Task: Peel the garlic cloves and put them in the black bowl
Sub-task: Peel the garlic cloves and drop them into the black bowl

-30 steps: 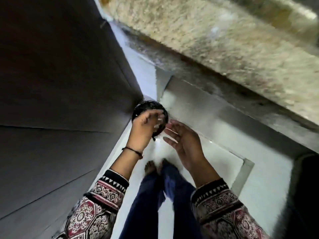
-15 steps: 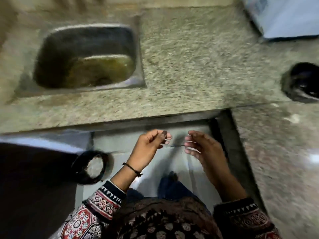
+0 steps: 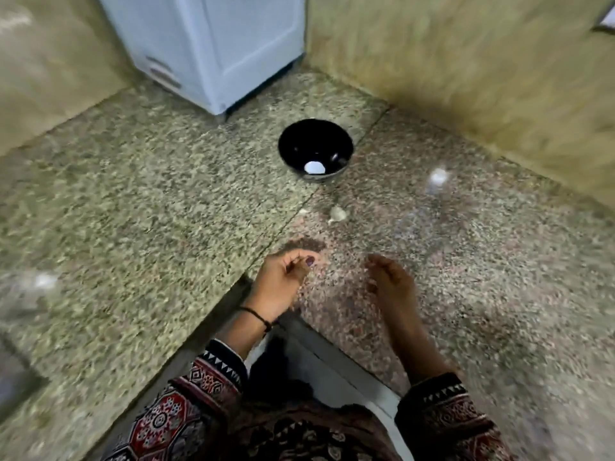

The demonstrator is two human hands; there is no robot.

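The black bowl (image 3: 293,141) stands on the granite counter (image 3: 149,194) at the far middle, with a white peeled clove (image 3: 314,167) lying in its bottom. An unpeeled garlic clove (image 3: 337,213) lies on the counter just in front of the bowl, and a small pale scrap (image 3: 303,211) sits to its left. My left hand (image 3: 283,281) hovers over the counter's inner corner, its thumb pressed against curled fingers with nothing visible in them. My right hand (image 3: 389,281) is beside it, blurred, fingers drooping loosely and empty. Both hands are well short of the loose clove.
A white appliance (image 3: 213,44) stands at the back of the counter behind the bowl. A tiled wall (image 3: 466,61) runs along the right. The counter is L-shaped, and its inner edge (image 3: 213,314) wraps around my body.
My view has swung from the floor bin, past the sink, to the counter corner with the bowl. My hands have moved apart and now hover over the counter.
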